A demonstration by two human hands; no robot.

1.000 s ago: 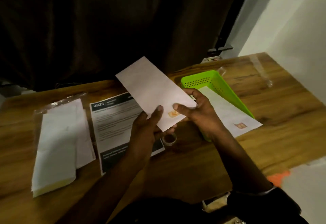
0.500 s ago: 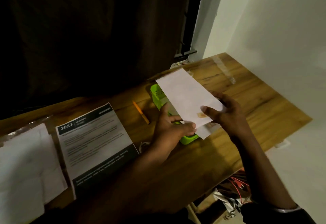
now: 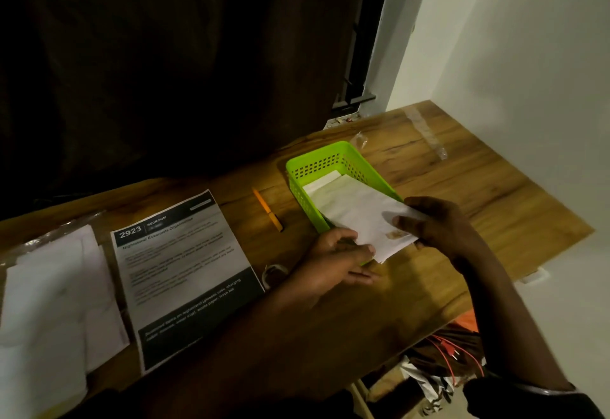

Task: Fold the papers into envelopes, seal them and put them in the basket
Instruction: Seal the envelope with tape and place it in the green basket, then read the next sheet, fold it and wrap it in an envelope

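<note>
— Green basket (image 3: 333,148) on the worktop (image 3: 462,187); where sits the envelope (image 3: 358,214)?
— Slanted over its near rim, far end inside. The right grip (image 3: 442,227) pinches the near end; the left grip (image 3: 333,260) pinches the near corner.

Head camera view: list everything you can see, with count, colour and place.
table: one, brown wood, under everything
basket: one, green, table's right half
held envelope: one, white, over basket's near end
other envelopes: at least one, white, inside basket
pen: one, orange, left of basket
printed sheet: one, black-and-white, centre-left
paper stack: one, white, far left
tape roll: one, clear, beside left wrist
hands: two, left and right, gripping held envelope
</note>
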